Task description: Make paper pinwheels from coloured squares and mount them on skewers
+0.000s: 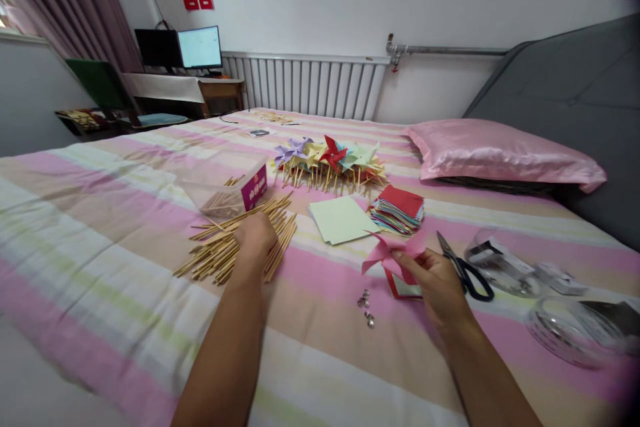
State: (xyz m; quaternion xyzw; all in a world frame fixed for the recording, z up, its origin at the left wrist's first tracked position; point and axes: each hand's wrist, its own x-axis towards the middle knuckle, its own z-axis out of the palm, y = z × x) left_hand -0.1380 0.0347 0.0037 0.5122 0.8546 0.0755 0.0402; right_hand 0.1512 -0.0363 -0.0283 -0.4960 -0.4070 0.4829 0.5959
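Observation:
My left hand (pixel 256 237) is closed over a spread pile of thin wooden sticks (pixel 220 260), and a stick appears pinched in its fingertips, which are partly hidden. In my right hand (pixel 440 280) a pink paper pinwheel (pixel 385 255) is gripped between thumb and fingers. Below the pinwheel lies a small stack of paper squares with a red edge (pixel 397 285). Several small metal fasteners (pixel 369 320) rest on the bedspread to its left. Scissors with dark handles (pixel 470 277) lie just right of my right hand.
Beyond the sticks stands a clear plastic box (pixel 200 183). Finished pinwheels (pixel 333 153) on sticks lie mid-bed. Pale green sheets (pixel 345 219) and a colored paper stack (pixel 399 207) lie nearer. Clear round containers (pixel 575 333) sit at right, a pink pillow (pixel 500 150) behind.

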